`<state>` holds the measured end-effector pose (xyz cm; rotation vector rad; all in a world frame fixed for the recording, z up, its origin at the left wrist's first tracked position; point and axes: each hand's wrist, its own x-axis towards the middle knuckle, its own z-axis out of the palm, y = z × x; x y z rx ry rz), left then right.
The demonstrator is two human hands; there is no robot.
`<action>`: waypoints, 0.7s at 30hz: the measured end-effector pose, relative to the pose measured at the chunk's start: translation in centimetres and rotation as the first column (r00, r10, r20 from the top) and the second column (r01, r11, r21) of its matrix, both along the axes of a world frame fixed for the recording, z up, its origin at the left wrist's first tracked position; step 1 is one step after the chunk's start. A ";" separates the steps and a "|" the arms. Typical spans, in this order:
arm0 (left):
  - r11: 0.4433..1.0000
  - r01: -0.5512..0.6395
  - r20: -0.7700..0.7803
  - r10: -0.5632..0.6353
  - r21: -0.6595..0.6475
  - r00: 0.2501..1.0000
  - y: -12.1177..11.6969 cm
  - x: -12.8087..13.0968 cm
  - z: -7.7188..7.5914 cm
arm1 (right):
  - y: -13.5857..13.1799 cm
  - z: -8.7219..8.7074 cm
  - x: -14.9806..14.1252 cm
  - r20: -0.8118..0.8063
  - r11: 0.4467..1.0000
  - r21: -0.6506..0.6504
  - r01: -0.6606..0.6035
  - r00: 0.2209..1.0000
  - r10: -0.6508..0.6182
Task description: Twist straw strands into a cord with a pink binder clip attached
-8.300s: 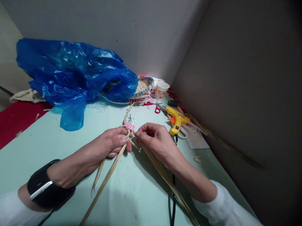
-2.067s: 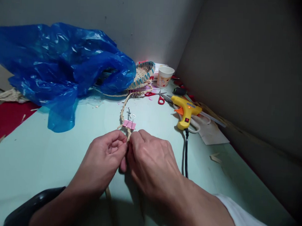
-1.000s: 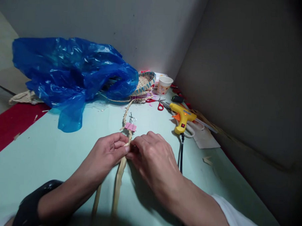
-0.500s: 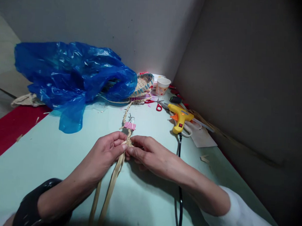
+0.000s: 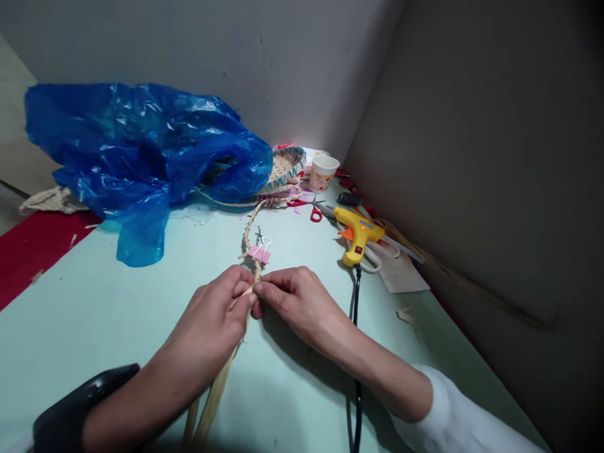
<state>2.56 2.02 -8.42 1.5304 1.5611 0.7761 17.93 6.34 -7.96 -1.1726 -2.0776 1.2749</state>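
A thin braid of pale straw-like strips [image 5: 258,271] runs toward me from a pink binder clip [image 5: 259,254], which grips it on the table. My left hand [image 5: 223,303] pinches the strips just below the clip, thumb on top. Close against it, my right hand [image 5: 289,293] pinches the same spot between thumb and fingertips. The loose, flat strips [image 5: 215,400] hang down under my left hand toward the near edge. Beyond the clip, the finished braid [image 5: 248,231] curves away to the back. The exact crossing of strips is hidden by my fingers.
A yellow glue gun [image 5: 358,234] with a black cord [image 5: 357,402] lies on the right, near white-handled scissors [image 5: 371,259]. Behind are red scissors [image 5: 314,212], a paper cup [image 5: 325,173] and a woven basket [image 5: 287,169]. A blue plastic bag [image 5: 150,146] fills the back left.
Both hands stay at the braid, with the right fingers drawn closer over the strips and the left wrist turned slightly. One clip handle has shifted. The view has moved slightly.
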 end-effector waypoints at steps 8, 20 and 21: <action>0.995 0.051 -0.288 -0.024 0.087 0.957 -0.7 -0.1 2.3 | -0.5 0.6 0.0 -0.018 0.994 0.064 0.091 0.996 -0.090; 0.995 -0.028 -0.250 0.051 0.095 0.967 -1.7 0.8 2.3 | -0.5 -0.4 0.0 -0.197 0.991 -0.072 0.117 0.972 -0.129; 0.993 -0.007 -0.312 0.045 0.121 0.949 -1.9 1.1 2.1 | -0.5 -0.3 0.1 -0.217 0.990 -0.103 0.098 0.969 -0.119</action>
